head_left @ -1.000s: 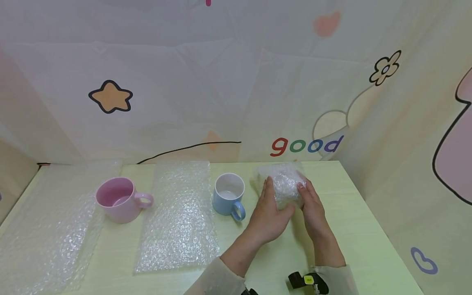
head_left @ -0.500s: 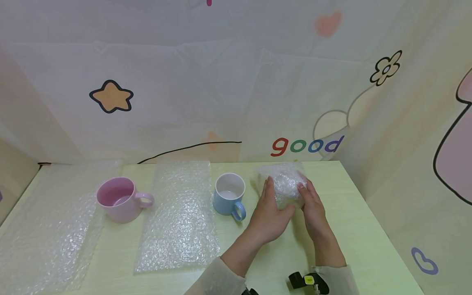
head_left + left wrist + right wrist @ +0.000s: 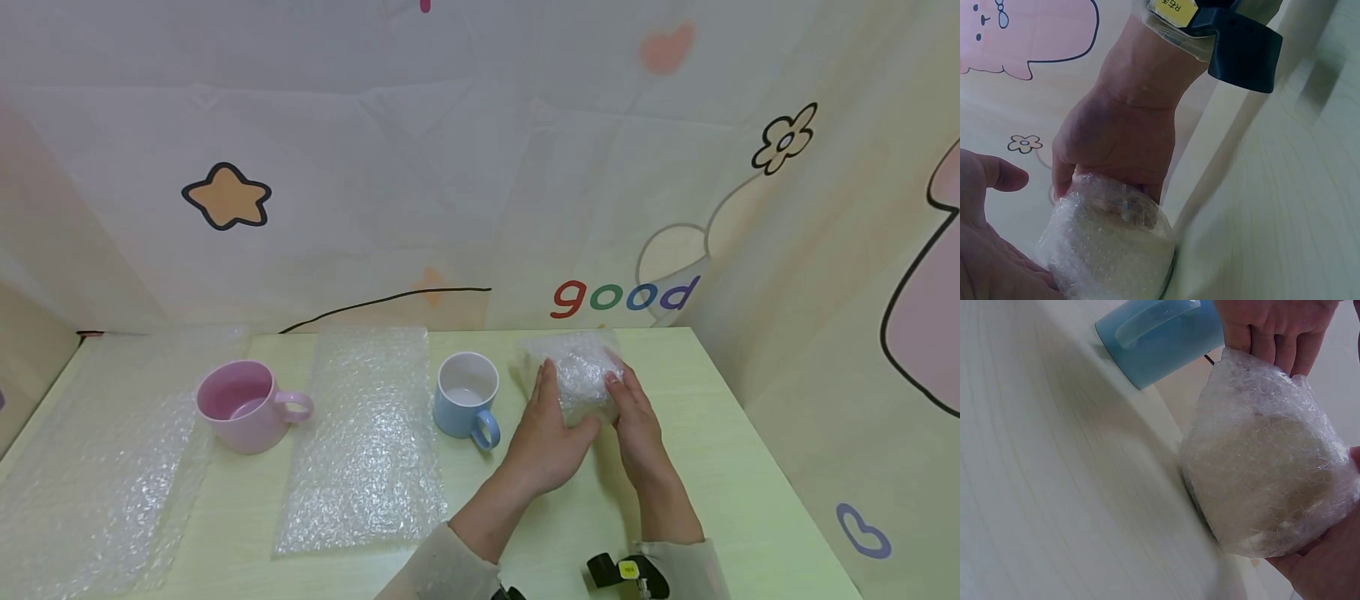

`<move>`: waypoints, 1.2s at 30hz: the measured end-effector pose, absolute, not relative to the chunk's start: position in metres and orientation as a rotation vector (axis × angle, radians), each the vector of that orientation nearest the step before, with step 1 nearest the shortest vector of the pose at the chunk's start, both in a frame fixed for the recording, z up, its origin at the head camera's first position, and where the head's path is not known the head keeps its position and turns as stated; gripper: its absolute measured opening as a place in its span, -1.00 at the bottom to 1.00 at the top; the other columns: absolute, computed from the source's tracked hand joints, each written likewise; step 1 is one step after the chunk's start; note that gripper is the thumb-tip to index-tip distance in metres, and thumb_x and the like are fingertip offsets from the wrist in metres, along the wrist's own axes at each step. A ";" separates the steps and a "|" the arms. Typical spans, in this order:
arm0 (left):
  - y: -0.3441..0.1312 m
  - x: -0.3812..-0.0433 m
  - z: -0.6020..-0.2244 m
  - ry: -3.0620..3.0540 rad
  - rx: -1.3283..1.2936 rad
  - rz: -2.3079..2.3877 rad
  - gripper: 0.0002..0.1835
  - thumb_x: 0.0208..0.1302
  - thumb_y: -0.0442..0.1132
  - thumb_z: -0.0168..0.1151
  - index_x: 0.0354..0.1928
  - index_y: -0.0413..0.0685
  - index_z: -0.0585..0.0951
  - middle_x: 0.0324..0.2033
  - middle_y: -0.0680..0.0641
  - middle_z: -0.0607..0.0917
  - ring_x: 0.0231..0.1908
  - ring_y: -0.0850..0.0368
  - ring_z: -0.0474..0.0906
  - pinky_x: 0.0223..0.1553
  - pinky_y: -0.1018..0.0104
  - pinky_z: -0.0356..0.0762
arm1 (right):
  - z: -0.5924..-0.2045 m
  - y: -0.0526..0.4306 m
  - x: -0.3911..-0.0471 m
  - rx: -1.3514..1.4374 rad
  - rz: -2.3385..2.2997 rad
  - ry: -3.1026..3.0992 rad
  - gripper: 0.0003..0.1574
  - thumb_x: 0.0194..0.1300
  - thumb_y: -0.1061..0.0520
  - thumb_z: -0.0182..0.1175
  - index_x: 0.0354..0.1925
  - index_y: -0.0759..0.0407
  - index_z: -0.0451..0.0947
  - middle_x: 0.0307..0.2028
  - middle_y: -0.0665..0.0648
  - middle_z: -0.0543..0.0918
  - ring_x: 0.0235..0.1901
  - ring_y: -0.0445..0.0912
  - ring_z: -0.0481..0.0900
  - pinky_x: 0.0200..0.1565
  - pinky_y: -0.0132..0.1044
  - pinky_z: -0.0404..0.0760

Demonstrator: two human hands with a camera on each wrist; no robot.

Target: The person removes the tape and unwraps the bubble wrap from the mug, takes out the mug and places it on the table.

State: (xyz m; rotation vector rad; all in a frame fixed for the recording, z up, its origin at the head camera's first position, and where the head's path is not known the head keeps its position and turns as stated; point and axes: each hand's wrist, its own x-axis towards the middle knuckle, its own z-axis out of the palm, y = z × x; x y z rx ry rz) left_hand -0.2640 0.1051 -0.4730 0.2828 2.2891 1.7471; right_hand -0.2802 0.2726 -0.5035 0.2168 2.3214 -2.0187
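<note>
A bubble-wrapped bundle (image 3: pixel 581 383) stands on the table near the back right, between both hands; its content looks pale and its kind cannot be made out. My left hand (image 3: pixel 546 442) lies along the bundle's left side, fingers straight against the wrap and thumb apart from it, as the left wrist view shows. On the other side my right hand (image 3: pixel 637 425) grips the bundle, thumb on its near face and fingers round its side. Left of the hands stands a blue mug (image 3: pixel 455 412), upright, handle toward the front right.
A flat bubble wrap sheet (image 3: pixel 363 450) lies left of the blue mug. Beyond it a pink mug (image 3: pixel 243 417) stands upright beside a larger bubble wrap sheet (image 3: pixel 97 467). A printed cloth backdrop (image 3: pixel 360 183) rises behind the table.
</note>
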 end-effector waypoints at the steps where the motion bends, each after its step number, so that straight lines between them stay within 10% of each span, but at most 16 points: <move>1: 0.105 -0.264 -0.473 2.290 0.284 1.747 -0.01 0.39 0.03 0.13 0.67 -0.07 -0.14 0.67 -0.10 -0.07 0.63 -0.07 -0.04 0.57 -0.12 0.07 | -0.504 0.273 -0.280 0.218 -2.019 2.321 -0.29 0.65 -0.27 -0.22 0.64 -0.31 -0.02 0.63 -0.02 0.01 0.59 0.04 -0.03 0.58 0.29 -0.12; 36: 0.117 -0.254 -0.475 2.369 0.281 1.702 0.11 0.31 -0.02 0.24 0.67 -0.04 -0.25 0.68 -0.08 -0.16 0.63 -0.13 -0.02 0.52 -0.19 0.19 | -0.494 0.266 -0.275 0.261 -2.024 2.334 -0.32 0.68 -0.18 -0.25 0.65 -0.35 -0.05 0.67 -0.13 -0.09 0.67 -0.03 -0.20 0.60 0.24 -0.19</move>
